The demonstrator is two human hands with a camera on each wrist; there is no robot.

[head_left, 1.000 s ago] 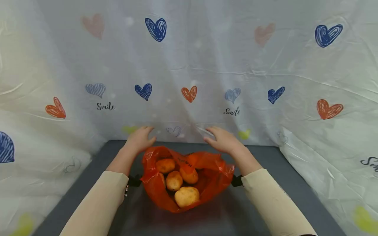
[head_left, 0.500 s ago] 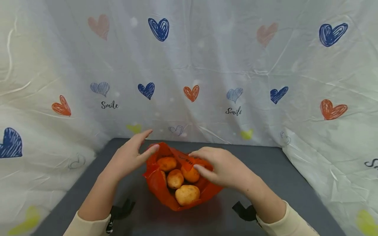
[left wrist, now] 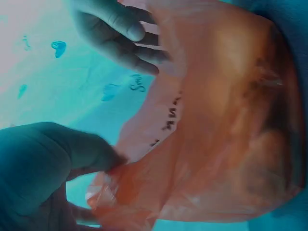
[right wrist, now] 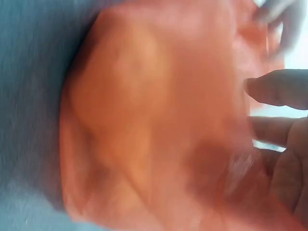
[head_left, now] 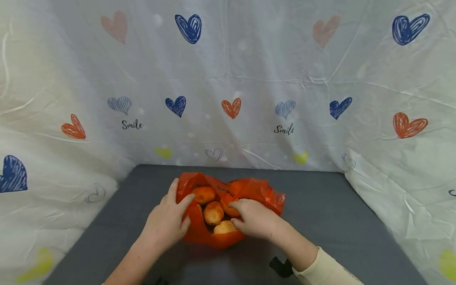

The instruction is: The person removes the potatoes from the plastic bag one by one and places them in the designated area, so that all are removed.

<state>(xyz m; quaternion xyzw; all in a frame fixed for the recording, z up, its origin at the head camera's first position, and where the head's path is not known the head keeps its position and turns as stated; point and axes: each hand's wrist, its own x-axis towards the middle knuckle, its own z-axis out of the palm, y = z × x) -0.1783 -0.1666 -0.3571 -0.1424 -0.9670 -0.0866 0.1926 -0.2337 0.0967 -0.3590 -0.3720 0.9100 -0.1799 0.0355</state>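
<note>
An orange plastic bag (head_left: pixel 265 194) lies open on the grey table (head_left: pixel 320 209), holding several yellow-brown potatoes (head_left: pixel 213 213). My left hand (head_left: pixel 178 215) grips the bag's left rim, thumb hooked over the edge beside the top potato (head_left: pixel 204 194). In the left wrist view the thumb of the left hand (left wrist: pixel 91 154) pinches the bag (left wrist: pixel 216 120) at its edge. My right hand (head_left: pixel 244 213) covers the bag's right side, its fingers curled onto the rim above the nearest potato (head_left: pixel 223 227). The right wrist view is blurred, with the bag (right wrist: pixel 144 120) against the right hand (right wrist: pixel 281 110).
A white sheet (head_left: pixel 228 71) printed with hearts and "Smile" hangs close behind the table and down both sides. Bare grey tabletop lies left (head_left: pixel 117 221) and right of the bag. A black strap (head_left: pixel 281 267) sits at my right wrist.
Both hands came back from the sheet and down onto the bag. The left hand took hold of the left rim, the right hand settled over the right side, and the bag's mouth narrowed.
</note>
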